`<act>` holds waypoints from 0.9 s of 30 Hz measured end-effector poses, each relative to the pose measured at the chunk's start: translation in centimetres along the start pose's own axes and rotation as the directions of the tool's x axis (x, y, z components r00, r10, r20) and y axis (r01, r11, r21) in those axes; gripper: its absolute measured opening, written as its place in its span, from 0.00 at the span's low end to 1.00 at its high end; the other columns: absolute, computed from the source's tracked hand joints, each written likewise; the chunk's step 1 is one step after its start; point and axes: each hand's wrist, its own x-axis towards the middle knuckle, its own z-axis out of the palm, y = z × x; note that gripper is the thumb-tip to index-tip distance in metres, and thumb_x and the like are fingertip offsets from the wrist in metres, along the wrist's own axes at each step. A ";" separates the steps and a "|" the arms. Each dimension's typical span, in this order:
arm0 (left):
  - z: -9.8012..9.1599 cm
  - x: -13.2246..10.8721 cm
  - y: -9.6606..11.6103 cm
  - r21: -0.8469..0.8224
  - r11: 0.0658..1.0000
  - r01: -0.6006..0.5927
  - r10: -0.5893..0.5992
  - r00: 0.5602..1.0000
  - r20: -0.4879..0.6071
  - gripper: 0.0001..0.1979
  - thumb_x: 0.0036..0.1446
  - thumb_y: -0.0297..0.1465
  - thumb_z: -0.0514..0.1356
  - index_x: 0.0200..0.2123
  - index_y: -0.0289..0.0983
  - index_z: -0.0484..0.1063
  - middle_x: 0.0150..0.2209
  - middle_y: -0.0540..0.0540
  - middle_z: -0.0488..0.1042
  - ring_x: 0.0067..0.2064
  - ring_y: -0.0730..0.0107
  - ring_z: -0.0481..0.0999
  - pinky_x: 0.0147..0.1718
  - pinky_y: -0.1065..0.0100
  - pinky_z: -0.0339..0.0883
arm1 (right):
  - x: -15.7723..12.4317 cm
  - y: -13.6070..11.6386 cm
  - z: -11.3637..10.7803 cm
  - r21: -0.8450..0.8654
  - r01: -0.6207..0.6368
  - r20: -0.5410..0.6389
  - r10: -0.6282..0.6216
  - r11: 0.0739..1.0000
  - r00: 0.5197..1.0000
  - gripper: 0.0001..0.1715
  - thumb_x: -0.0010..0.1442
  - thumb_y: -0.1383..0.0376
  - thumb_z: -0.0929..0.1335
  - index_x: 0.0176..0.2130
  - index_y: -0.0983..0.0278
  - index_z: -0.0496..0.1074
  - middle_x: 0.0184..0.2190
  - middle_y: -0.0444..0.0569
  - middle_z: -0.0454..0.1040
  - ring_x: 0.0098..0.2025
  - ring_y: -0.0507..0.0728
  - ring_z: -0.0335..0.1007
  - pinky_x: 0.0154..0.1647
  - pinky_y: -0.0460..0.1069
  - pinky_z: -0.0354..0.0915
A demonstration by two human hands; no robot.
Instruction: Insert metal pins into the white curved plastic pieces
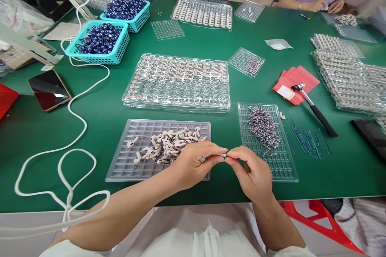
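Note:
My left hand [196, 161] is closed in a pinch on a small white earbud [223, 155], mostly covered by the fingers. Thumb and forefinger of my right hand [252, 173] meet its end, also pinched; any smaller part between them is hidden. Under and left of my left hand lies a clear plastic tray [119, 166] with a heap of loose white earbuds [171, 144]. Beside my right hand, another clear tray [286, 170] carries a pile of small wired components [263, 126].
Beyond the trays sits a stacked blister tray [177, 106] partly filled with earbuds. Turquoise baskets [120, 54] of dark blue pieces, a phone [50, 89] and a white cable [86, 128] are left. Right are a hammer [319, 116], red packets [304, 80] and filled trays [343, 80]. Two people work opposite.

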 end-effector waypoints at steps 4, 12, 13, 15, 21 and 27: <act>-0.2 0.1 0.4 -0.021 0.999 -0.027 0.026 0.999 -0.024 0.10 0.62 0.24 0.60 0.45 0.37 0.78 0.36 0.42 0.82 0.37 0.67 0.81 0.38 0.66 0.75 | -0.1 0.1 -0.1 0.100 -0.034 0.025 0.032 0.994 0.999 0.10 0.62 0.69 0.70 0.44 0.59 0.72 0.36 0.47 0.78 0.34 0.54 0.75 0.37 0.50 0.73; -0.3 0.2 0.5 0.028 0.996 -0.079 0.079 0.996 -0.027 0.11 0.63 0.23 0.59 0.46 0.37 0.78 0.35 0.42 0.82 0.37 0.67 0.81 0.39 0.66 0.75 | -0.1 0.1 -0.1 0.043 -0.044 0.000 0.044 0.998 0.999 0.08 0.62 0.72 0.68 0.41 0.59 0.74 0.35 0.47 0.77 0.36 0.54 0.75 0.36 0.50 0.72; -0.3 0.2 0.5 0.037 0.996 -0.082 0.083 0.996 -0.023 0.11 0.63 0.24 0.59 0.46 0.38 0.78 0.35 0.42 0.82 0.37 0.67 0.81 0.39 0.66 0.75 | 0.0 0.0 -0.1 0.031 -0.037 -0.003 0.037 0.999 0.999 0.08 0.62 0.72 0.68 0.40 0.59 0.73 0.35 0.47 0.77 0.36 0.54 0.75 0.36 0.49 0.72; -0.3 0.2 0.5 0.048 0.996 -0.080 0.081 0.996 -0.021 0.11 0.63 0.24 0.58 0.46 0.38 0.78 0.35 0.43 0.82 0.37 0.67 0.80 0.39 0.66 0.75 | 0.1 -0.2 0.0 0.013 0.005 -0.007 -0.005 1.000 1.000 0.10 0.62 0.73 0.68 0.41 0.59 0.73 0.34 0.47 0.77 0.35 0.54 0.75 0.35 0.49 0.71; -0.2 0.1 0.6 0.026 0.998 -0.059 0.059 0.998 -0.022 0.11 0.63 0.25 0.58 0.45 0.38 0.78 0.34 0.44 0.82 0.35 0.68 0.80 0.36 0.67 0.75 | 0.3 -0.1 0.1 -0.002 0.130 0.019 -0.130 0.991 0.991 0.16 0.61 0.77 0.67 0.46 0.60 0.72 0.36 0.48 0.77 0.36 0.54 0.75 0.37 0.51 0.71; -0.1 0.0 0.5 0.009 0.997 -0.078 0.078 0.997 -0.022 0.12 0.63 0.23 0.59 0.47 0.38 0.78 0.35 0.43 0.82 0.36 0.67 0.80 0.37 0.67 0.75 | 0.1 -0.2 0.2 -0.029 0.100 -0.008 -0.100 0.995 0.995 0.15 0.61 0.76 0.68 0.45 0.60 0.71 0.35 0.46 0.77 0.36 0.53 0.74 0.37 0.49 0.70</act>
